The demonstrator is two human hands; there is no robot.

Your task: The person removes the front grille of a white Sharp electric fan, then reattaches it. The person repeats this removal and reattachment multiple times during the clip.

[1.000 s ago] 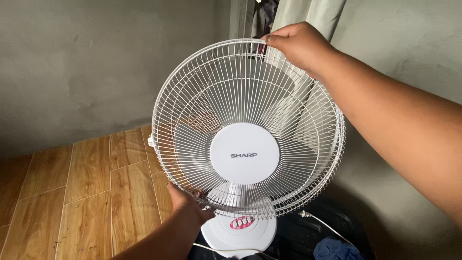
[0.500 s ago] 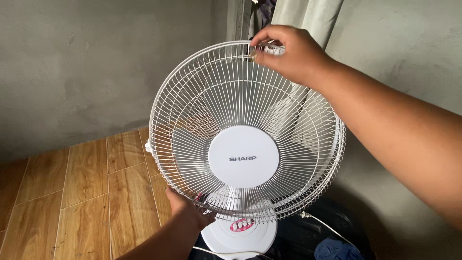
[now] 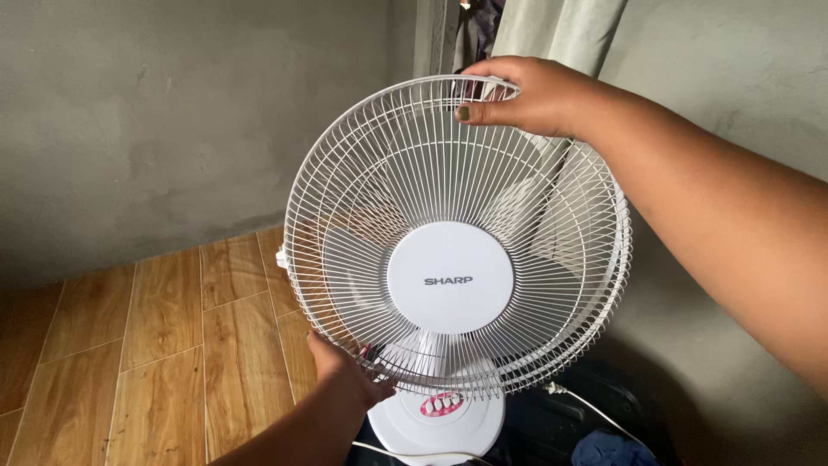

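Hidden: the fan blades [image 3: 535,207] show only as pale shapes behind the wires, edges hard to trace. The left hand's [image 3: 345,375] fingertips slip behind the lower rim, out of sight. The pink control panel [image 3: 442,404] on the base [image 3: 435,423] is too small to make out. A blue cloth [image 3: 608,450] is cut off by the bottom edge.

Front grille [image 3: 457,233]: white wire, round, with a plain white centre disc [image 3: 449,277]; it sits in front of the fan head, its top edge pulled away from the rear grille [image 3: 608,259].

Right hand [image 3: 526,93]: clamped on the grille's top rim, thumb in front, fingers curled over behind.

Left hand: closed on the bottom rim, just above the base.

Change: and there it goes. Half a second back the right hand sat a little further right along the rim; now it has slid to the very top, and the grille leans further off the rear cage.

Cord [image 3: 595,412]: white, trailing from the base to the right over something dark [image 3: 552,431].

Floor [image 3: 129,345]: wood-look planks, warm brown.

Room: rough grey walls [image 3: 172,121], a pale curtain [image 3: 561,30] hanging at the corner, dark clothing beside it.
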